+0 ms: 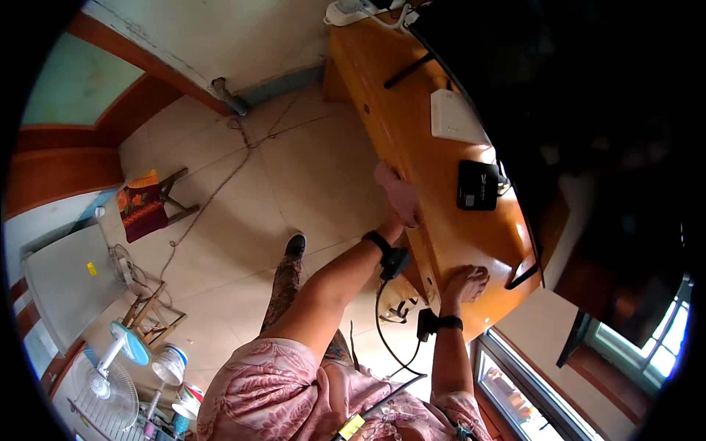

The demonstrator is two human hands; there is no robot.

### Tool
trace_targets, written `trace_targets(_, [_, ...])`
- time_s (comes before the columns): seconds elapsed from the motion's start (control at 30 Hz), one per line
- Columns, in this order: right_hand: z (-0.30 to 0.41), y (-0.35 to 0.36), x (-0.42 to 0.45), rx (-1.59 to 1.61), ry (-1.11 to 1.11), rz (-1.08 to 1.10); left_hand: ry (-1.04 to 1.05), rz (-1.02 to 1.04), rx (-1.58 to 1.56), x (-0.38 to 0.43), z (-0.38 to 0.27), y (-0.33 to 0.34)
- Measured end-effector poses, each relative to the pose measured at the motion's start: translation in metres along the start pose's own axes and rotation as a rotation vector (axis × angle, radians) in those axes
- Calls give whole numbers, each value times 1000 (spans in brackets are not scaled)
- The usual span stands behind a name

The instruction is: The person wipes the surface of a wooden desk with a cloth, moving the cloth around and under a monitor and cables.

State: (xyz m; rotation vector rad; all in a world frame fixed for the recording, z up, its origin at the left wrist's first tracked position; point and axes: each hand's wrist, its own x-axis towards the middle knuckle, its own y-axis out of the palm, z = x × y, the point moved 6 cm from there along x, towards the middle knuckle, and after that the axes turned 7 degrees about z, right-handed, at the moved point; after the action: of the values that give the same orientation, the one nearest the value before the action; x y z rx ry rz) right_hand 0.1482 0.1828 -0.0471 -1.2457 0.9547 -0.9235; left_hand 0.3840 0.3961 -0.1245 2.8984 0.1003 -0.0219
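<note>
My left hand (407,219) grips a pink cloth (398,190), which covers most of its fingers. The cloth lies against the front edge of a glossy orange-brown wooden cabinet (397,116). Nearer my body, my right hand (466,283) rests on the cabinet top with its fingers bent, and nothing shows in it. Each wrist wears a black strap with a small cabled module. On the cabinet top beyond my hands sit a black box (477,186) bearing a printed code and a white box (456,117). A large dark screen (551,110) stands over them on black legs.
A power strip (353,12) with cables sits at the cabinet's far end. Rope (215,184) trails over the tiled floor past a cloth-covered folding stool (140,206). A fan (105,386) and buckets (169,365) stand at lower left. A yellowish bag (398,300) is beside the cabinet.
</note>
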Motion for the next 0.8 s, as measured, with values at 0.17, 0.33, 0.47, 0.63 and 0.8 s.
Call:
trace_targets(0.17, [0,3,2,-99,44,-121,60,-40,-62,93,2,-24])
trace_targets(0.33, [-4,1,4,-82,43,-81,134,15,-127,188,-3,-48])
trace_targets(0.47, [6,-1,-1,-63,10,-119,182,84,-225,228,-11,-65])
trace_targets(0.63, [-5,2,3,-140,1,-32,89,102,-454,181,-17,-50])
trace_targets(0.8, [3,-1,-1,-119,52,-91,-334,64,-871,17,38,13])
